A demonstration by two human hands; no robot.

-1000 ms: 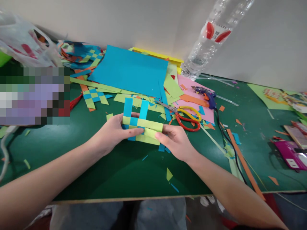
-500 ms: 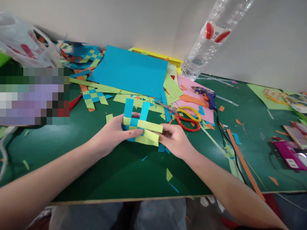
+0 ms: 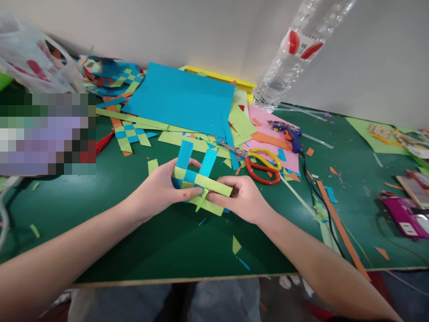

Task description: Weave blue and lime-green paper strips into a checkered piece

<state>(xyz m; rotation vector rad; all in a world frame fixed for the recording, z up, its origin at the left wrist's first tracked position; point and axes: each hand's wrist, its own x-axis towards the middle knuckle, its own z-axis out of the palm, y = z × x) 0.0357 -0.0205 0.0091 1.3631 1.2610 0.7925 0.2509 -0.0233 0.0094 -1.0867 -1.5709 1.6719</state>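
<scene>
A half-woven mat of blue and light-green paper strips (image 3: pixel 197 179) is held just above the green table (image 3: pixel 174 241). My left hand (image 3: pixel 161 188) grips its left side, thumb on top. My right hand (image 3: pixel 241 199) pinches the right ends of the green strips, fingers curled under them. Two blue strips stick up away from me. One green strip end is bent down between my hands.
A blue sheet (image 3: pixel 181 100) lies on a heap of coloured paper behind. Red and yellow scissors (image 3: pixel 258 163) and a glue gun (image 3: pixel 290 133) lie to the right, a clear bottle (image 3: pixel 295 53) leans on the wall. Finished weave pieces (image 3: pixel 132 136) and scraps lie about.
The weave has turned a little clockwise and its blue strips now lean right. My right fingers have slid in under the green strips, and one green strip end has folded downward.
</scene>
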